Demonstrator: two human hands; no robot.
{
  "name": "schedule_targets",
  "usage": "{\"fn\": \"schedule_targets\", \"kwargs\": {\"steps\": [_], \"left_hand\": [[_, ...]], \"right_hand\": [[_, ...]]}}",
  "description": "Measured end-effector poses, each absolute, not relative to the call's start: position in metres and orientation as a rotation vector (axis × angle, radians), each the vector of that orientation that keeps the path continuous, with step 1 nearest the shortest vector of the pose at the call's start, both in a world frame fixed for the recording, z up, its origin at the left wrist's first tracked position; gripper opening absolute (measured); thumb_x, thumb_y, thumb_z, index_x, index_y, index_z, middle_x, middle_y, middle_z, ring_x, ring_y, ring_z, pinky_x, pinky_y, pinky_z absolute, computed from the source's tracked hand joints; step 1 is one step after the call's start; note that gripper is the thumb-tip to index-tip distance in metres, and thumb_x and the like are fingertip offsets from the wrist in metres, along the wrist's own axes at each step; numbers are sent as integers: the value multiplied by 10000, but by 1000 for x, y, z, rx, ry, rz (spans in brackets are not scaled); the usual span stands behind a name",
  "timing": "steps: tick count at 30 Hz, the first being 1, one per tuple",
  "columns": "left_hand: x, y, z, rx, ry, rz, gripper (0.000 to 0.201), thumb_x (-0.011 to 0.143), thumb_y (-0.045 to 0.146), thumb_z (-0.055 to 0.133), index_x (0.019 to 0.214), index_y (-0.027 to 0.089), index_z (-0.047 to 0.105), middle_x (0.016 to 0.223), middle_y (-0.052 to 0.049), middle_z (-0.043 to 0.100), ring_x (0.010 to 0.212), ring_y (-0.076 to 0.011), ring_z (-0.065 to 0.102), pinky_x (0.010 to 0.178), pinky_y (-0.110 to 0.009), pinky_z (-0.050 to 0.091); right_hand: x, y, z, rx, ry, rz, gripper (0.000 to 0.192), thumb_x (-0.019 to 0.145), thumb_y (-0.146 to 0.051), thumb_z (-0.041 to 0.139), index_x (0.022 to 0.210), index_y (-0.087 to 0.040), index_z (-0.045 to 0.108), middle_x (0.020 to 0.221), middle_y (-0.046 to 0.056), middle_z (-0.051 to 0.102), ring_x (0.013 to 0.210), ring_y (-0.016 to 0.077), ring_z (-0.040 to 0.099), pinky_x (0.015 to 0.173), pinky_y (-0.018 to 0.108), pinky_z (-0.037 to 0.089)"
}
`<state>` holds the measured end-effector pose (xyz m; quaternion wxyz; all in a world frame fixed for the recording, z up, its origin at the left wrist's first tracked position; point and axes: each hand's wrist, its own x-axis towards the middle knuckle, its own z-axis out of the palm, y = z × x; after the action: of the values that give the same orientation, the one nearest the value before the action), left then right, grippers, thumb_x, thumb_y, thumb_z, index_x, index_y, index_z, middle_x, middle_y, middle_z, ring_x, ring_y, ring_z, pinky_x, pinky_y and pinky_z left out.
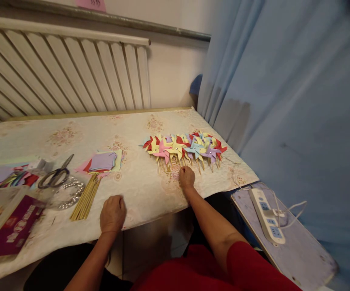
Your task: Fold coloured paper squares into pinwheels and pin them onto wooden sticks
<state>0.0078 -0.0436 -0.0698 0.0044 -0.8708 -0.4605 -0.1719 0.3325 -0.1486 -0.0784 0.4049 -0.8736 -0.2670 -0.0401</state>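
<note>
The right hand (186, 178) rests on the desk (144, 190) with its fingers curled, knuckles up, touching the lower ends of the wooden sticks of a row of paper pinwheels (185, 147); whether it pinches one stick cannot be told. The pinwheels lie overlapping in a band, red, yellow, pink, blue and purple, near the desk's right end. The left hand (112, 214) sits as a loose fist on the flowered cloth near the front edge, holding nothing visible. Just left of it lies a bundle of bare sticks (85, 198), its upper end under a stack of coloured paper squares (103, 161). Further left are scissors (55, 174), a beaded ring (71, 194) and a dark red box (12, 232). A power strip (267, 216) lies on a board to the right.
</note>
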Motion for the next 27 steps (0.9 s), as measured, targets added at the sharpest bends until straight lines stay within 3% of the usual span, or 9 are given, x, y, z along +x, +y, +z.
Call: {"fn": "schedule_targets", "kwargs": {"steps": [27], "left_hand": [[8,-44,-70,-2726,-1444,-556,262,941,257,361,919,170,607,881,-104,609,907,-253,555,817,-359,418]], "right_hand": [[332,-150,-87,-2175,-736,-197,143,833,-154,490,836,-166,633,827,70,624,789,192,540,749,283,387]]}}
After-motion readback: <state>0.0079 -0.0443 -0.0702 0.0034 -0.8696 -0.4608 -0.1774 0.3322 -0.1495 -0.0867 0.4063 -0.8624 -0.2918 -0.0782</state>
